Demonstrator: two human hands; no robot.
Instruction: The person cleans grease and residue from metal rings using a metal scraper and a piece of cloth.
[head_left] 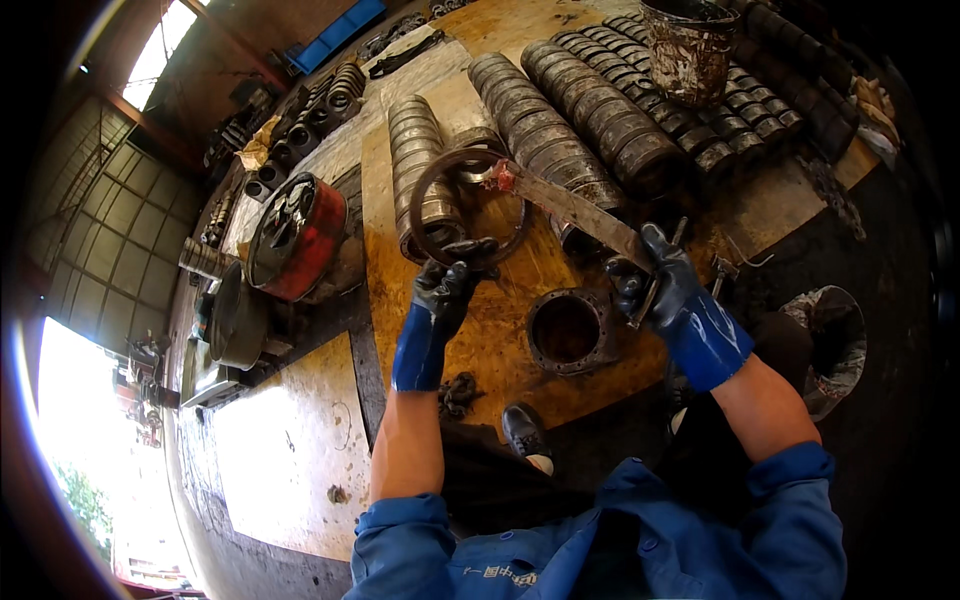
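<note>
1. Left hand (445,285), in a black and blue glove, is closed on the lower rim of a rusty metal ring (468,205). The ring is held upright over the wooden board (500,330), just in front of the nearest row of stacked rings (420,150)
2. Right hand (665,285), gloved the same way, is clamped round the handle end of a long flat brush (575,210). Its far tip touches the ring at the upper right of the rim, where a small red patch shows
3. Judgement: the work in hand looks like coating or cleaning the ring's rim. To do it well, keep the ring steady by the lower rim, fingers clear of the patch being worked, and turn it a little at a time so the brush tip meets bare metal all the way round
4. A round flanged metal part (570,330) lies flat on the board below the ring, between the two hands
5. A stained bucket (690,45) stands on the rows of rings, well beyond the ring
6. Hard to make out: the bristles, and whether anything wet is on the tip. A second thin tool seems to sit in the right hand, but the glove hides it. The ring's far face is not seen
</note>
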